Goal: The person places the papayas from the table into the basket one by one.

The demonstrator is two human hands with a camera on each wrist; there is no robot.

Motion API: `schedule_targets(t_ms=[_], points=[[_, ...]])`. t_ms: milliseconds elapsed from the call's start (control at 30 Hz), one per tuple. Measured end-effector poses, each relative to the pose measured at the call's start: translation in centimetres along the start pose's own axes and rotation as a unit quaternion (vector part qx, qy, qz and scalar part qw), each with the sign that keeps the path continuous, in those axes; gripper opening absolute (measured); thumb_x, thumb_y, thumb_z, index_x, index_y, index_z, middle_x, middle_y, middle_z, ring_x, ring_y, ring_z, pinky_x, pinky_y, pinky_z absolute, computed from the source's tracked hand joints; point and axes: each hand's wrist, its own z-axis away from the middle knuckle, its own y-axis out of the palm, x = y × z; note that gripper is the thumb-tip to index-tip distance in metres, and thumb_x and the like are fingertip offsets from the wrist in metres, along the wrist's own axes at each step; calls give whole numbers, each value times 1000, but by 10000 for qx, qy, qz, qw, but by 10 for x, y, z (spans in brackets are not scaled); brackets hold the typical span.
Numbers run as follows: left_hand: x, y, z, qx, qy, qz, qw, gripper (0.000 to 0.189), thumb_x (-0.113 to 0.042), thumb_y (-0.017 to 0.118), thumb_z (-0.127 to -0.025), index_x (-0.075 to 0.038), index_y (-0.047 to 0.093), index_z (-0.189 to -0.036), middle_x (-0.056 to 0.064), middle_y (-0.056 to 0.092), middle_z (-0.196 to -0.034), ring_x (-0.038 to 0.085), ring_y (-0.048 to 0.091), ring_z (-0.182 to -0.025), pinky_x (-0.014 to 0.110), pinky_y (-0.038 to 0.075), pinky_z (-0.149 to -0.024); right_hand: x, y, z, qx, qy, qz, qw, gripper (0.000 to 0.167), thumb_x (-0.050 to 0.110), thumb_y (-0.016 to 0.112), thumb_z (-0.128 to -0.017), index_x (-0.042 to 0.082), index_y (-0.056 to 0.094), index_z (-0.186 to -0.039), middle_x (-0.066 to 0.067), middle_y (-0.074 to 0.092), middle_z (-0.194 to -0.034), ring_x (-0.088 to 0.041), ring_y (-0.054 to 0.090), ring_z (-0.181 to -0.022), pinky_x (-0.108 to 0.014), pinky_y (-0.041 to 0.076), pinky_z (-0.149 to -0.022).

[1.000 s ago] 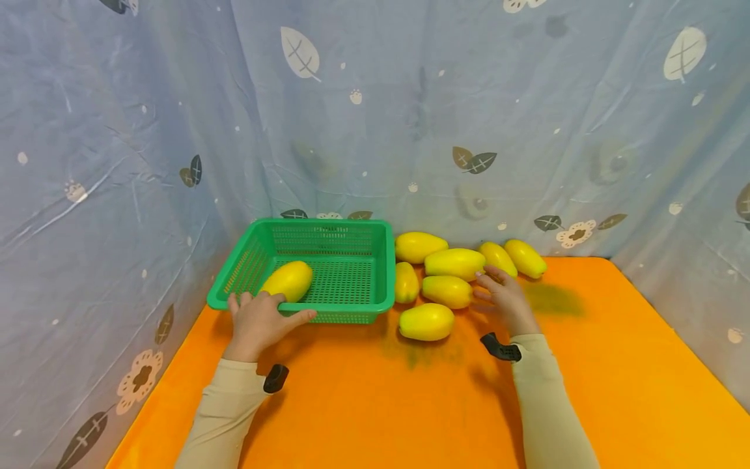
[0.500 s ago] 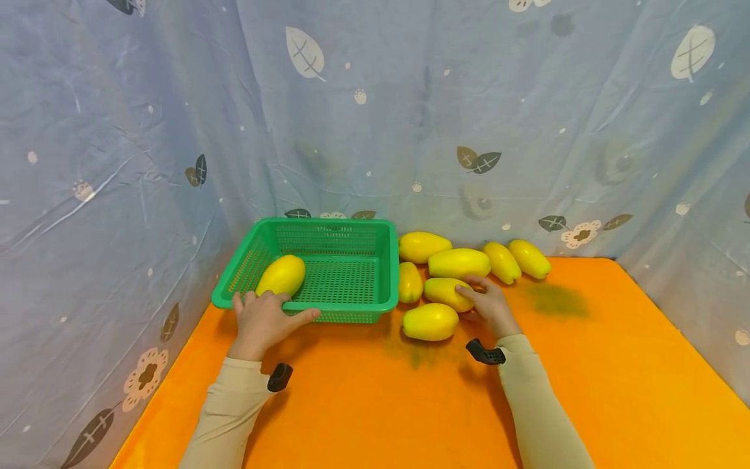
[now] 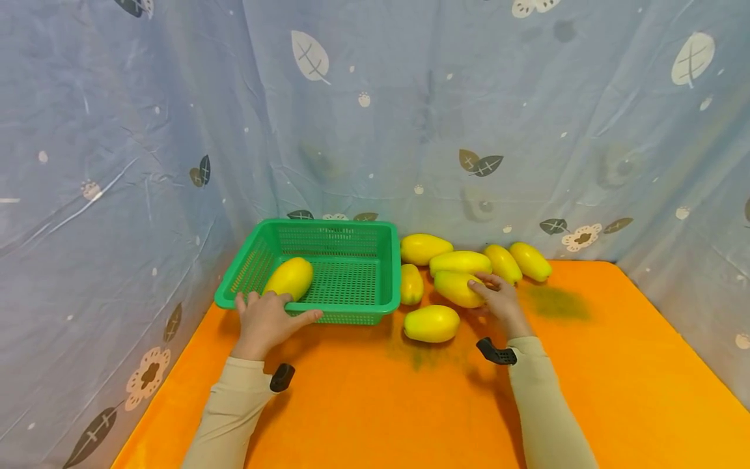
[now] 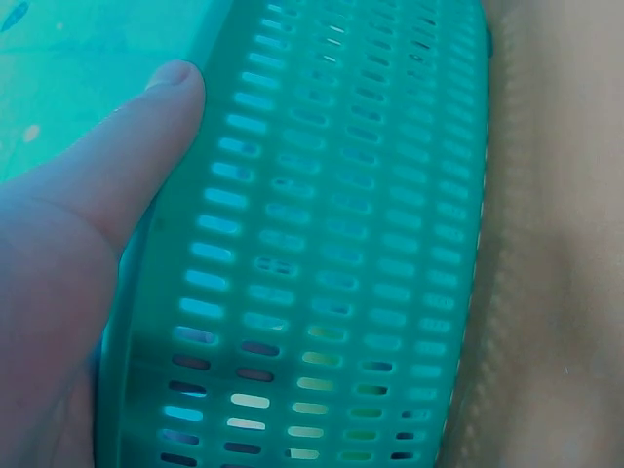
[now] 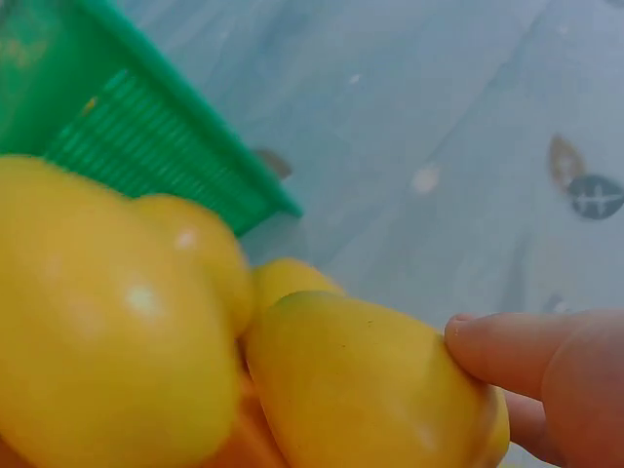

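My left hand (image 3: 265, 324) grips the near rim of a green plastic basket (image 3: 387, 306), its fingers over the edge and its thumb along the outer side. One yellow papaya (image 3: 291, 277) lies in the basket just behind those fingers; whether they touch it is hidden. My right hand (image 3: 499, 303) pinches another papaya (image 3: 456, 288) by its right end, between thumb and fingers. In the right wrist view this held papaya (image 5: 361, 380) shows with the thumb on its skin. A nearer papaya (image 3: 432, 324) lies on the orange table in front of it.
More papayas lie right of the basket: one papaya (image 3: 411, 284) beside its wall, others along the blue curtain (image 3: 375, 117), such as the papaya (image 3: 426, 249) at the back. An orange cloth (image 3: 375, 404) covers the table. Curtain walls stand at left and right.
My right hand has come left from beside the papayas, taken hold of one, and shifted it slightly up and right. My left hand keeps its place on the basket rim.
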Motion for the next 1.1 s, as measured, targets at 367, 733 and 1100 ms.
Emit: schedule_targets(t_ms=[367, 733, 1100], points=[[6, -5, 2, -3, -58, -81, 9999, 86, -74, 71, -79, -3, 70, -128, 25, 69, -118, 54, 49, -110, 80, 7, -112, 91, 37, 6, 230, -758, -257, 9965, 65, 30, 59, -104, 10, 32, -160, -16, 33, -162, -22, 56, -122, -29, 62, -87], [2, 1, -1, 47, -147, -132, 9998, 85, -74, 72, -78, -4, 71, -128, 22, 71, -119, 55, 49, -114, 79, 8, -114, 108, 171, -7, 1004, -818, 471, 9905, 53, 25, 66, -101, 13, 50, -150, -18, 48, -150, -37, 62, -124, -51, 58, -97], [-3, 2, 0, -182, -64, -110, 9998, 82, -72, 74, -78, -4, 73, -125, 23, 71, -117, 57, 49, -118, 79, 9, -115, 69, 237, -24, 1239, -228, 1645, 9783, 48, 20, 71, -97, 3, 59, -140, -19, 55, -144, -34, 61, -118, -44, 58, -91]])
